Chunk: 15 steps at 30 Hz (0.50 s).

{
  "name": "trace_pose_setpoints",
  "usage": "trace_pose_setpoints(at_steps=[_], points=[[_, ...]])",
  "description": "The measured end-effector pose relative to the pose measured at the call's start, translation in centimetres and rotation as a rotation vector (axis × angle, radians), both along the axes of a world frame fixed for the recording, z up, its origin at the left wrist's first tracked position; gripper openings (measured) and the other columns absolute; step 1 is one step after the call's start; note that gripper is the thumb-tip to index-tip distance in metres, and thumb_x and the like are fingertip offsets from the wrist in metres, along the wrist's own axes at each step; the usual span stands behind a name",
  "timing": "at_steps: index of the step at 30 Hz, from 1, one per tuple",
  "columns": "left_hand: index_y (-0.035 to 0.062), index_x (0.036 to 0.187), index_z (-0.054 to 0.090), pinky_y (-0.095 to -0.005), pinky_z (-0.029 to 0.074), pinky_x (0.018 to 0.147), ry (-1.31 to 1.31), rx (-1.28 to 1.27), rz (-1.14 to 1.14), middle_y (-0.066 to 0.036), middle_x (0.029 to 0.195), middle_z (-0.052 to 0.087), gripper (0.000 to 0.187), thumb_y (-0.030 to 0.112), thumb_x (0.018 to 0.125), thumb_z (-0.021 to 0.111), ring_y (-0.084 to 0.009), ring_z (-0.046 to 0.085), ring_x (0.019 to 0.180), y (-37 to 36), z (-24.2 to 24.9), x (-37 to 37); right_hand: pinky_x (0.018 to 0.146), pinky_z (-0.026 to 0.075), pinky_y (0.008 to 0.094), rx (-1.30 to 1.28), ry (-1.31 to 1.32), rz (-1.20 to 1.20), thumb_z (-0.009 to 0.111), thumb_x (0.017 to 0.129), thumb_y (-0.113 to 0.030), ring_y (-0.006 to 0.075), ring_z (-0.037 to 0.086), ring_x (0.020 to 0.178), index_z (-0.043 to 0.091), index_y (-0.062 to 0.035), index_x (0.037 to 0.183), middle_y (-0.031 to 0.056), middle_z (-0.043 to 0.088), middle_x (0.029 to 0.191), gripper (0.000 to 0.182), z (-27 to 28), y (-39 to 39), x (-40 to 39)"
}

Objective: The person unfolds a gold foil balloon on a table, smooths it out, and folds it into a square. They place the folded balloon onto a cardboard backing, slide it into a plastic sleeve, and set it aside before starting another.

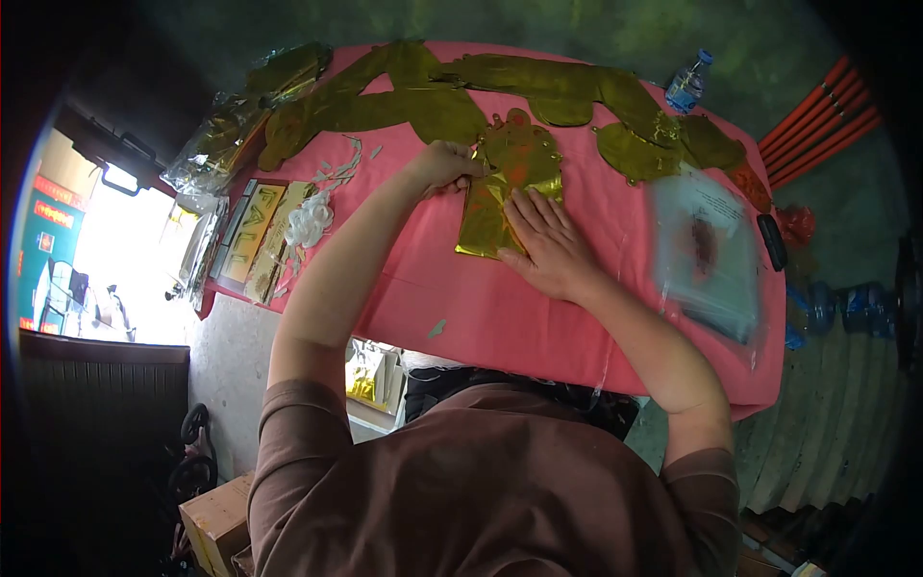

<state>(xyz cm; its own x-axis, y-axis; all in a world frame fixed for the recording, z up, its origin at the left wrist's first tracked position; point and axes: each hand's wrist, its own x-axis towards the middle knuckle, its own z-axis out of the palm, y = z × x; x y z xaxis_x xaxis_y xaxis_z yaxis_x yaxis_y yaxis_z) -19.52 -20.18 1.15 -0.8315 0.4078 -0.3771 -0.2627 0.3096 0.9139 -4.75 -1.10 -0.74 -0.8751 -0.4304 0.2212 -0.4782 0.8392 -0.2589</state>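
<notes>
Our right hand (546, 245) presses flat on the gold foil balloon (500, 197); our left hand (444, 165) pinches its edge; tugging carelessly might tear it.

Folded foil sheet (500, 207) lies mid-bench (481, 308), left hand (444, 163) at its far corner, right hand (548, 245) flat on it. Foil balloons (433, 96) run along the far edge, water bottle (687, 85) far right, plastic packet (711, 255) right, packaged letters (252, 236) left.

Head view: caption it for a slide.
Both hands, left hand and right hand, press gold foil balloon on pink table.
</notes>
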Motion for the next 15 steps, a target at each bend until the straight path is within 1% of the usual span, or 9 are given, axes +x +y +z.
trace_pose_setpoints(at_steps=[1, 3, 5, 6, 8, 10, 12, 13, 15], points=[[0.0040, 0.070, 0.059, -0.0205, 0.032, 0.037, 0.003, 0.003, -0.002, -0.002, 0.054, 0.053, 0.016, 0.013, 0.076, 0.071, -0.0067, 0.043, 0.041, -0.2, -0.5, 0.0, 0.113, 0.014, 0.0409, 0.003, 0.003, -0.002, 0.045, 0.092, -0.040, 0.0323, 0.021, 0.138, 0.033, -0.0008, 0.138, 0.0188, 0.028, 0.146, 0.062, 0.0, 0.3, -0.3], [0.0065, 0.074, 0.061, -0.0188, 0.028, 0.039, 0.055, -0.004, -0.025, 0.003, 0.058, 0.053, 0.012, 0.013, 0.082, 0.068, -0.0035, 0.042, 0.044, -0.8, -1.2, 0.2, 0.109, 0.026, 0.0378, -0.357, -0.193, 0.047, 0.051, 0.092, -0.027, 0.0269, 0.035, 0.132, 0.046, -0.0016, 0.130, 0.0154, 0.042, 0.138, 0.046, -0.1, 1.5, -1.4], [0.0066, 0.076, 0.062, -0.0186, 0.028, 0.040, 0.038, 0.059, -0.050, 0.003, 0.059, 0.054, 0.011, 0.013, 0.083, 0.068, -0.0033, 0.042, 0.045, -1.4, -0.9, 1.3, 0.100, 0.038, 0.0312, -0.936, -0.314, 0.012, 0.057, 0.090, -0.013, 0.0193, 0.048, 0.120, 0.055, -0.0005, 0.119, 0.0097, 0.054, 0.126, 0.032, -0.8, 3.0, -1.9], [0.0066, 0.078, 0.062, -0.0183, 0.029, 0.041, 0.023, 0.122, -0.073, 0.004, 0.061, 0.054, 0.010, 0.013, 0.083, 0.068, -0.0032, 0.041, 0.046, -1.6, -0.6, 2.0, 0.092, 0.044, 0.0255, -1.004, -0.300, -0.052, 0.058, 0.088, -0.007, 0.0129, 0.053, 0.109, 0.054, -0.0003, 0.118, 0.0055, 0.057, 0.117, 0.031, -0.9, 3.9, -2.3], [0.0063, 0.081, 0.063, -0.0183, 0.029, 0.042, 0.024, 0.158, -0.052, 0.004, 0.063, 0.055, 0.008, 0.012, 0.084, 0.067, -0.0032, 0.041, 0.047, -1.7, 0.0, 3.7, 0.083, 0.047, 0.0260, -1.087, -0.141, -0.186, 0.061, 0.086, -0.011, 0.0133, 0.058, 0.097, 0.056, 0.0033, 0.112, 0.0080, 0.062, 0.104, 0.030, -0.5, 4.3, -2.9], [0.0060, 0.083, 0.063, -0.0183, 0.029, 0.042, 0.027, 0.194, -0.036, 0.004, 0.065, 0.055, 0.007, 0.012, 0.084, 0.067, -0.0032, 0.041, 0.048, -1.6, 0.4, 4.9, 0.080, 0.047, 0.0259, -1.056, -0.144, -0.239, 0.063, 0.085, -0.012, 0.0130, 0.059, 0.090, 0.055, 0.0032, 0.113, 0.0071, 0.063, 0.099, 0.033, 0.6, 4.4, -3.1], [0.0055, 0.087, 0.063, -0.0184, 0.029, 0.043, -0.060, 0.277, -0.070, 0.003, 0.068, 0.057, 0.006, 0.011, 0.085, 0.066, -0.0032, 0.041, 0.048, -1.8, 0.5, 5.7, 0.058, 0.041, 0.0183, -1.102, -0.587, -0.279, 0.067, 0.083, -0.016, 0.0036, 0.051, 0.073, 0.056, -0.0021, 0.110, 0.0001, 0.060, 0.090, 0.032, 3.7, 4.4, -2.9], [0.0055, 0.087, 0.063, -0.0184, 0.029, 0.043, -0.062, 0.275, -0.067, 0.003, 0.068, 0.057, 0.006, 0.011, 0.085, 0.066, -0.0032, 0.041, 0.048, -1.9, 0.3, 5.7, 0.046, 0.031, 0.0165, -0.980, -0.759, -0.392, 0.069, 0.081, -0.019, 0.0009, 0.049, 0.063, 0.059, -0.0070, 0.099, -0.0037, 0.059, 0.079, 0.024, 4.2, 4.7, -3.3], [0.0056, 0.086, 0.064, -0.0183, 0.031, 0.043, -0.125, 0.328, -0.075, 0.003, 0.067, 0.058, 0.006, 0.011, 0.085, 0.066, -0.0029, 0.043, 0.048, -2.1, 0.2, 6.0, 0.045, 0.031, 0.0163, -1.014, -0.849, -0.353, 0.069, 0.080, -0.019, 0.0013, 0.048, 0.058, 0.061, -0.0073, 0.094, -0.0036, 0.059, 0.075, 0.020, 3.2, 5.3, -4.0]])
